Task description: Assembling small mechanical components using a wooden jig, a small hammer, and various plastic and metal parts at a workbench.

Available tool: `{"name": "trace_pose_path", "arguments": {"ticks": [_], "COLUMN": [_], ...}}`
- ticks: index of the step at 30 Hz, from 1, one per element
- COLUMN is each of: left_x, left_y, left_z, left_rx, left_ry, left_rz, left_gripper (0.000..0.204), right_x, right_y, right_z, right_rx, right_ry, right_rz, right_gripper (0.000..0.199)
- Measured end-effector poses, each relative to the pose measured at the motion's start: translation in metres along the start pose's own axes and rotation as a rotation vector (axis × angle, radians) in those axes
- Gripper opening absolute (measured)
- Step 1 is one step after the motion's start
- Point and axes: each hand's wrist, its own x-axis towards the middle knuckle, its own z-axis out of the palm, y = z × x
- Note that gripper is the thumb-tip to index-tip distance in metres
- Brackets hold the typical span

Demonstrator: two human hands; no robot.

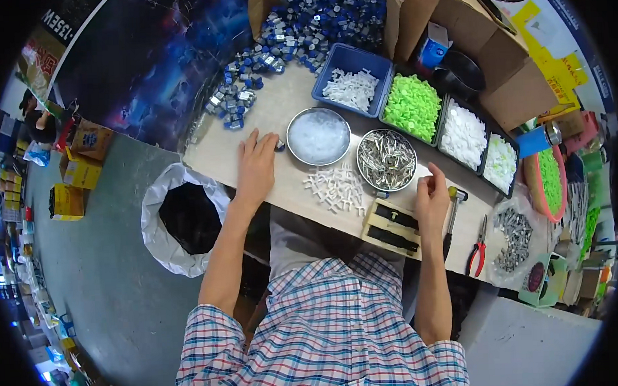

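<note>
The person sits at a pale table (279, 109) in a plaid shirt, both forearms reaching forward. The left hand (256, 167) lies palm down on the table, fingers (253, 142) stretched out and slightly apart, gripping nothing; its fingertips touch a small blue-and-silver part (279, 146) lying just beside the round steel bowl of clear bits (318, 135). A big heap of the same blue-and-silver parts (296, 30) spreads across the far side of the table, beyond that hand.

The right hand (432, 199) hovers over the near edge of the table, its fingers curled in together as if pinching something very small; I cannot tell what, if anything, is between them. Just beside it to the left stands a second steel bowl, full of little metal pins (387, 159), and below it a pale block with black slots (392, 229). Between the two hands lies a loose cluster of white plastic crosses (336, 186).

Farther back sit a blue tray of white pieces (353, 79), a bin of green caps (412, 106) and bins of white caps (463, 134). A small hammer (453, 215) and red-handled pliers (477, 250) lie to the right of the right hand. A bag-lined waste bin (184, 218) stands on the floor by the left arm.
</note>
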Motion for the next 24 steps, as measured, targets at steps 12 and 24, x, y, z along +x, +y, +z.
{"name": "trace_pose_path", "arguments": {"ticks": [12, 24], "left_x": [-0.029, -0.033], "left_y": [0.005, 0.001], "left_z": [-0.033, -0.035], "left_rx": [-0.414, -0.333], "left_ry": [-0.22, -0.229], "left_rz": [0.061, 0.117], "left_gripper": [0.06, 0.063], "right_x": [-0.075, -0.071], "right_y": [-0.088, -0.086], "right_z": [0.137, 0.161], "right_rx": [-0.093, -0.399], "right_ry": [-0.385, -0.387], "right_rz": [-0.709, -0.928], "right_gripper": [0.035, 0.016]}}
